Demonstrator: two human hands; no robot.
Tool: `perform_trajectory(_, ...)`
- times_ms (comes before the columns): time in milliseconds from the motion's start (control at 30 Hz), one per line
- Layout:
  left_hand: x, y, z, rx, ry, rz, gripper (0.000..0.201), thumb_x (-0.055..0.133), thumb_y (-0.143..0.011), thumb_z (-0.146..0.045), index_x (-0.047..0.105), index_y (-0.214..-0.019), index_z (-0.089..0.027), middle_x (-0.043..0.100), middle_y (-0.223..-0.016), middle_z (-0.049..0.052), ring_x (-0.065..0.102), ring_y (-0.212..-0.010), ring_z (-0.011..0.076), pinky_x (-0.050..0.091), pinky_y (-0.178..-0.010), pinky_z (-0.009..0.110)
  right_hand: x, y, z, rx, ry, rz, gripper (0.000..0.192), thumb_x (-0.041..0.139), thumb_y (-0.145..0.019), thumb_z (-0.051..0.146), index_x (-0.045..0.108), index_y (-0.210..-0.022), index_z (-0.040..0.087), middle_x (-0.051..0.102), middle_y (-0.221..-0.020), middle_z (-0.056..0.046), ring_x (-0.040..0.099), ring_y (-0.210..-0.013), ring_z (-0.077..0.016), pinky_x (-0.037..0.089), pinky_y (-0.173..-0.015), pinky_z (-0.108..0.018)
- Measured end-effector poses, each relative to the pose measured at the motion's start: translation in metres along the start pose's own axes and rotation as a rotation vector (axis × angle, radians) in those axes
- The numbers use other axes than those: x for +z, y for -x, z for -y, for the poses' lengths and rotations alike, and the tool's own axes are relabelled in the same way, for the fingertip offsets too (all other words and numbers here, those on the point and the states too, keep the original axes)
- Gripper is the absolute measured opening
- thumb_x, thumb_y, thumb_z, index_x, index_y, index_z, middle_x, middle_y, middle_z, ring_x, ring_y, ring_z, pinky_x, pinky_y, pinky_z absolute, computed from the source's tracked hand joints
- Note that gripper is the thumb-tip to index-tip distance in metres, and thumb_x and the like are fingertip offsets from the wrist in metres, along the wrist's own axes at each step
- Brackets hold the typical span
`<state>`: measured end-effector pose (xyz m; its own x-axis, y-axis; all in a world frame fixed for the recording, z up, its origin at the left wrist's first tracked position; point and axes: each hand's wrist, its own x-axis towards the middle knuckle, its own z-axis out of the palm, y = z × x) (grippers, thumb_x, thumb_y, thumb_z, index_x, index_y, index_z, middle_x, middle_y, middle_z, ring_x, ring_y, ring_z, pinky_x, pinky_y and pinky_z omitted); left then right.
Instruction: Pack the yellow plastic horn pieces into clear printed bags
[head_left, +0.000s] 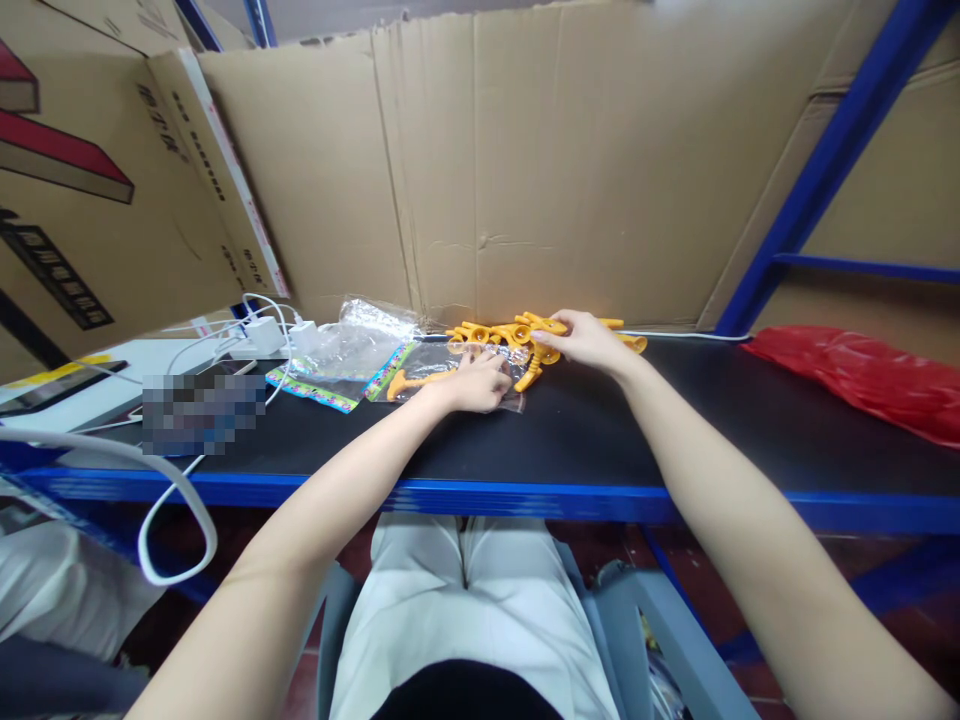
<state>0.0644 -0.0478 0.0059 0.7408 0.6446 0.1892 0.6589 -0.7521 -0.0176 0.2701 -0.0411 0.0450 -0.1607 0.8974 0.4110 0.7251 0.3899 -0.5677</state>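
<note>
My left hand (480, 382) lies on a clear plastic bag (427, 358) with a colourful printed header, its fingers curled at the bag's right end. Inside this bag, an orange pipe-like plastic toy (401, 385) shows through the film. To the right, my right hand (583, 340) pinches an orange plastic piece (546, 324) between thumb and fingers, over a pile of similar orange pieces (480, 332), some with round cups. One more orange piece (529, 378) leans out of the pile between my hands. My fingers partly hide the bag's opening.
Other clear bags with printed headers (319, 388) lie left of my hands. White chargers and cables (262, 335) stand farther left, near a blurred-out item (202, 412). A red plastic bag (855, 375) rests at right. Cardboard (570, 160) walls the back; a blue edge (525, 500) runs in front.
</note>
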Motion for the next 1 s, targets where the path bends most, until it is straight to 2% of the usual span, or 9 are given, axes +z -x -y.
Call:
perform_trajectory(200,-0.012,0.004,-0.002,-0.002,0.008,-0.149,0.014,0.044,-0.075,-0.018,0.058,-0.076,-0.018,0.054,-0.106,0.008,0.046,-0.103,0.0252,0.03,-0.087,0.042,0.005,-0.001,-0.003,0.006,-0.118,0.063,0.039,0.063,-0.07,0.05,0.058,-0.088,0.015,0.057,-0.064,-0.001,0.05,-0.056,-0.0126,0.038,-0.053,-0.025)
perform_trajectory(300,-0.013,0.005,-0.003,-0.049,-0.022,-0.169,0.015,0.045,-0.076,-0.025,0.058,-0.077,-0.018,0.057,-0.097,0.009,0.05,-0.096,0.0249,0.033,-0.084,0.041,0.006,-0.002,-0.004,0.011,-0.137,0.077,0.039,0.064,-0.069,0.049,0.058,-0.088,0.015,0.057,-0.063,-0.001,0.048,-0.053,-0.0115,0.037,-0.05,-0.025)
perform_trajectory(367,-0.01,0.004,-0.004,-0.082,-0.065,-0.142,0.021,0.047,-0.076,-0.033,0.06,-0.073,-0.017,0.06,-0.09,0.01,0.051,-0.093,0.0262,0.032,-0.085,0.042,0.006,-0.001,-0.003,0.015,-0.138,0.067,0.039,0.065,-0.069,0.048,0.058,-0.088,0.015,0.056,-0.064,-0.001,0.048,-0.052,-0.0112,0.037,-0.05,-0.025)
perform_trajectory(467,-0.003,0.001,-0.004,-0.143,-0.151,-0.047,0.03,0.046,-0.075,-0.039,0.063,-0.069,-0.015,0.063,-0.086,0.013,0.051,-0.098,0.0326,0.03,-0.089,0.047,0.006,-0.001,-0.003,0.003,-0.126,0.056,0.038,0.064,-0.069,0.048,0.058,-0.087,0.014,0.056,-0.063,-0.001,0.048,-0.053,-0.0111,0.037,-0.05,-0.025)
perform_trajectory(533,0.001,-0.001,-0.003,-0.189,-0.173,0.011,0.031,0.044,-0.075,-0.037,0.065,-0.07,-0.014,0.064,-0.085,0.014,0.05,-0.102,0.0352,0.029,-0.09,0.048,0.006,-0.002,-0.003,-0.015,-0.093,0.048,0.037,0.064,-0.069,0.048,0.059,-0.085,0.014,0.055,-0.062,-0.001,0.048,-0.053,-0.0113,0.037,-0.05,-0.025)
perform_trajectory(633,0.002,-0.002,-0.003,-0.216,-0.158,0.038,0.029,0.044,-0.075,-0.032,0.066,-0.07,-0.015,0.065,-0.081,0.014,0.054,-0.097,0.0333,0.03,-0.09,0.047,0.007,-0.001,-0.003,-0.032,-0.074,0.052,0.036,0.064,-0.069,0.047,0.059,-0.084,0.014,0.055,-0.061,0.0,0.049,-0.053,-0.0115,0.037,-0.049,-0.025)
perform_trajectory(700,-0.001,-0.001,-0.002,-0.211,-0.138,-0.008,0.027,0.046,-0.074,-0.032,0.065,-0.065,-0.015,0.065,-0.078,0.012,0.055,-0.093,0.0306,0.031,-0.089,0.044,0.007,0.0,-0.001,-0.019,-0.104,0.069,0.034,0.064,-0.07,0.045,0.059,-0.086,0.015,0.055,-0.06,0.0,0.049,-0.052,-0.0114,0.037,-0.049,-0.025)
perform_trajectory(833,-0.01,0.001,0.002,-0.22,-0.055,-0.199,0.026,0.044,-0.076,-0.031,0.058,-0.059,-0.017,0.063,-0.071,0.006,0.055,-0.079,0.022,0.034,-0.081,0.038,0.009,0.001,0.004,0.042,-0.215,0.103,0.025,0.066,-0.071,0.035,0.058,-0.083,0.015,0.056,-0.056,0.0,0.051,-0.05,-0.0113,0.041,-0.05,-0.025)
perform_trajectory(1000,-0.015,0.002,0.008,-0.139,0.033,-0.397,0.021,0.044,-0.074,-0.025,0.051,-0.056,-0.016,0.059,-0.065,0.003,0.052,-0.07,0.0172,0.033,-0.073,0.032,0.032,0.0,0.012,0.176,-0.457,0.107,0.017,0.066,-0.07,0.024,0.051,-0.07,0.016,0.059,-0.059,-0.003,0.057,-0.054,-0.0124,0.048,-0.054,-0.026)
